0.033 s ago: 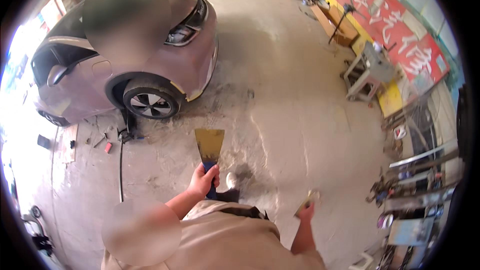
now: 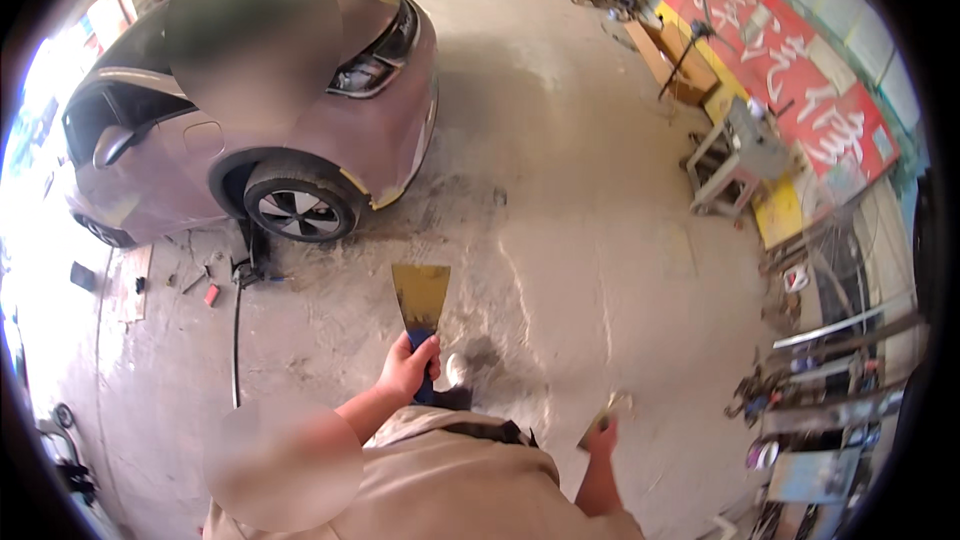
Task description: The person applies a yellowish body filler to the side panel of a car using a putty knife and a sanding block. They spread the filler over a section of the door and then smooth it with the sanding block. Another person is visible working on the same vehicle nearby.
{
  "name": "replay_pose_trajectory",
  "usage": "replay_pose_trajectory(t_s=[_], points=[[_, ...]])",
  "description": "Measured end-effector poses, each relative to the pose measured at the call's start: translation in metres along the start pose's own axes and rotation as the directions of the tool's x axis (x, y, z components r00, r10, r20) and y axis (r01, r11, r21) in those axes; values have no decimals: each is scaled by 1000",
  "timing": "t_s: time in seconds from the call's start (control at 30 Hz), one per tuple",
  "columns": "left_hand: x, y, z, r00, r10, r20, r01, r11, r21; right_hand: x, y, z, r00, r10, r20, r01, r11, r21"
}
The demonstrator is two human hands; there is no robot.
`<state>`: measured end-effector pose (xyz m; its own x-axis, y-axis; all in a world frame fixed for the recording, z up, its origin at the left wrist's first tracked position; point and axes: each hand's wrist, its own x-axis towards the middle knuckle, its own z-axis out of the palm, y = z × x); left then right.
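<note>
My left hand [image 2: 409, 365] grips the dark blue handle [image 2: 421, 345] of a wide putty knife, its yellowish, smudged blade [image 2: 420, 292] pointing away from me. Lower right, beside my body, my right hand [image 2: 602, 438] is closed on a smaller flat scraper [image 2: 592, 424] with some pale stuff at its far end, partly blurred. Ahead on the left stands a pinkish car [image 2: 375, 140] with tape on its wheel arch and bumper edge. A jack [image 2: 245, 268] with a long handle [image 2: 236, 345] sits by the front wheel [image 2: 300, 205].
Small tools and a red block [image 2: 212, 294] lie beside the car. A grey stool [image 2: 730, 155], an open cardboard box [image 2: 690, 70] and a red-and-yellow signboard [image 2: 800, 90] stand at the right. Metal scraps and a can [image 2: 762, 455] are piled along the right edge.
My right hand and its scraper have shifted a little left and down. My left hand with the putty knife sits slightly lower and further right in the picture.
</note>
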<state>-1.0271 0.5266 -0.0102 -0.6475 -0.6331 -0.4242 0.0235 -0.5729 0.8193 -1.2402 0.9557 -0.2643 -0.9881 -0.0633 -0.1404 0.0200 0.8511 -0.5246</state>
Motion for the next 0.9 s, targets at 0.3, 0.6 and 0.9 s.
replay_pose_trajectory(t_s=[0.3, 0.6, 0.9], points=[[131, 4, 60, 992, -71, 105, 74, 997, -26, 4, 21, -33, 965, 212, 152, -180, 963, -200], [248, 35, 138, 983, -117, 142, 107, 991, 80, 113, -23, -25, 947, 295, 126, -297, 955, -4], [367, 63, 220, 986, -1, -165, 23, 991, 130, 321, -23, 50, 933, 237, 269, -200, 967, -157]])
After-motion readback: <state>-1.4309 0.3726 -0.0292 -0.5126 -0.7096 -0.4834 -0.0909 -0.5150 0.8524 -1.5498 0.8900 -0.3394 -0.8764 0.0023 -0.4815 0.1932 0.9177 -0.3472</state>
